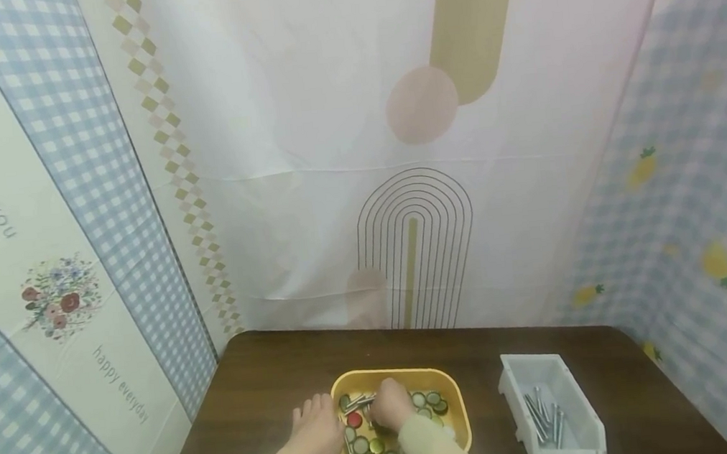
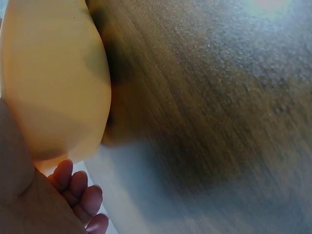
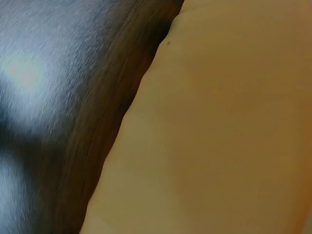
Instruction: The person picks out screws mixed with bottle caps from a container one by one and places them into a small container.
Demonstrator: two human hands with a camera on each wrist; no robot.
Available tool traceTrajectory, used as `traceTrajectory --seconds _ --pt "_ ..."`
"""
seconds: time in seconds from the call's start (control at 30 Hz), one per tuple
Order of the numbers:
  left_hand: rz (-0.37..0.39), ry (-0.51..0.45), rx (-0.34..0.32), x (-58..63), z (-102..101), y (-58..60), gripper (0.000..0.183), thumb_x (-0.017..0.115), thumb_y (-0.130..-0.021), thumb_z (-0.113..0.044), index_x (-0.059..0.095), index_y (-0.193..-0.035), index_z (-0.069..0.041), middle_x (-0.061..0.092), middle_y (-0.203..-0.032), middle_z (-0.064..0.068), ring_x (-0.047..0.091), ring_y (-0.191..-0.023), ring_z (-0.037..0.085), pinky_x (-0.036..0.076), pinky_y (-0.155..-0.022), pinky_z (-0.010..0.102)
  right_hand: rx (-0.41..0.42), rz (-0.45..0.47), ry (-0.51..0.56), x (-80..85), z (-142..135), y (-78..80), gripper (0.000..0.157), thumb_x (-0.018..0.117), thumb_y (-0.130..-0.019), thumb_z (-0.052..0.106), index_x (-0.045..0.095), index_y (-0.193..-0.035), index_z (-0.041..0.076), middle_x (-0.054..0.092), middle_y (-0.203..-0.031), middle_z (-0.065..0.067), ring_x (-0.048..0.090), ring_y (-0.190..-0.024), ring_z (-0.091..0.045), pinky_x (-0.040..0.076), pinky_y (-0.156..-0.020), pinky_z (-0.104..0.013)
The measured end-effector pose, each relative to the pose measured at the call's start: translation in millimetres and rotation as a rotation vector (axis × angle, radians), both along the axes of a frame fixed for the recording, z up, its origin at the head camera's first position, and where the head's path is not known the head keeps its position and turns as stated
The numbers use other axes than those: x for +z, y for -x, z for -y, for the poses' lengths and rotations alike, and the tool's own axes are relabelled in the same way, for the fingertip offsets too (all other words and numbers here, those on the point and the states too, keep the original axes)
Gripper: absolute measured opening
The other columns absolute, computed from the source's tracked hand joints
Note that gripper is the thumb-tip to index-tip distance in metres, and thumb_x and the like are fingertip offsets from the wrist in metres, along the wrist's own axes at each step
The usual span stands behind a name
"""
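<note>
A yellow tub [image 1: 463, 413] on the table holds bottle caps [image 1: 360, 445], one of them red [image 1: 354, 419], and several metal bolts [image 1: 358, 403]. My right hand [image 1: 392, 403] reaches down into the middle of it, knuckles up. Its fingertips are hidden among the bolts and caps, so I cannot tell what they hold. At the tub's left side lies my left hand [image 1: 316, 429], thumb by the rim. In the left wrist view its loosely bent fingers [image 2: 90, 199] show beside the tub's outer wall [image 2: 58, 83].
To the right of the tub stands a white plastic bin [image 1: 586, 409] with several metal bolts [image 1: 544, 413] inside. Both containers are on a dark brown wooden table [image 1: 272, 365]. Printed cloths [image 1: 294, 247] hang behind it and at both sides.
</note>
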State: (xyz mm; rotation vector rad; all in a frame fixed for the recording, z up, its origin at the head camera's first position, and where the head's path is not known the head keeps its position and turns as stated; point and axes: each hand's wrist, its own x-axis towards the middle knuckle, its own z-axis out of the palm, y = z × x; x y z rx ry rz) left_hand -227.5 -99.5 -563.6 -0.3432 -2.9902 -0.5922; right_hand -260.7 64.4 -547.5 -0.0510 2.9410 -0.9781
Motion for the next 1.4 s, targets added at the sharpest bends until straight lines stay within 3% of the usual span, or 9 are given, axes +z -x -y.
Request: traceTrajectory --seconds 0.47,0.77,0.93,1.17,1.4 --pt "-0.026 0.011 -0.003 6.5 0 4.1 0.024 0.058 -0.083 -0.020 0.049 -0.097 -0.003 0.042 -0.087 0.007 0.042 -0.085 0.027 0.031 -0.075 0.048 -0.028 0.012 0.054 2.1 1 3.0 0.022 0.078 -0.065 0.005 0.056 -0.062 0.006 0.052 -0.058 -0.004 0.048 -0.054 -0.020 0.044 -0.053 -0.033" --pt "0.032 0.001 0.005 8.4 2 1.5 0.026 0.057 -0.086 -0.019 0.050 -0.102 -0.001 0.046 -0.093 0.011 0.044 -0.090 0.029 0.032 -0.078 0.051 -0.018 0.027 0.125 10.4 -4 -1.7 0.033 0.067 -0.063 0.005 0.041 -0.046 0.017 0.038 -0.042 0.007 0.038 -0.041 -0.012 0.035 -0.042 -0.027" --pt "0.043 -0.005 0.014 4.8 4 0.1 0.026 0.057 -0.086 -0.020 0.050 -0.102 -0.001 0.047 -0.094 0.011 0.045 -0.091 0.030 0.032 -0.079 0.052 0.029 0.096 0.249 18.8 -18 -3.0 0.036 0.063 -0.071 0.004 0.044 -0.044 0.017 0.042 -0.040 0.007 0.035 -0.036 -0.008 0.029 -0.038 -0.023" --pt "0.056 -0.025 0.000 5.9 3 -1.9 0.026 0.057 -0.087 -0.021 0.050 -0.102 -0.002 0.045 -0.093 0.009 0.043 -0.090 0.028 0.031 -0.079 0.051 0.038 0.192 0.409 30.1 -44 -7.6 0.025 0.062 -0.079 0.003 0.054 -0.055 0.007 0.060 -0.056 -0.007 0.054 -0.050 -0.016 0.049 -0.050 -0.034" --pt "0.066 -0.022 0.000 6.1 4 -6.8 0.025 0.056 -0.087 -0.021 0.050 -0.102 -0.002 0.045 -0.092 0.009 0.043 -0.090 0.027 0.031 -0.080 0.051 0.023 0.209 0.423 36.9 -74 -13.8 0.009 0.064 -0.083 0.005 0.061 -0.076 0.001 0.063 -0.076 -0.012 0.064 -0.066 -0.025 0.054 -0.061 -0.040"
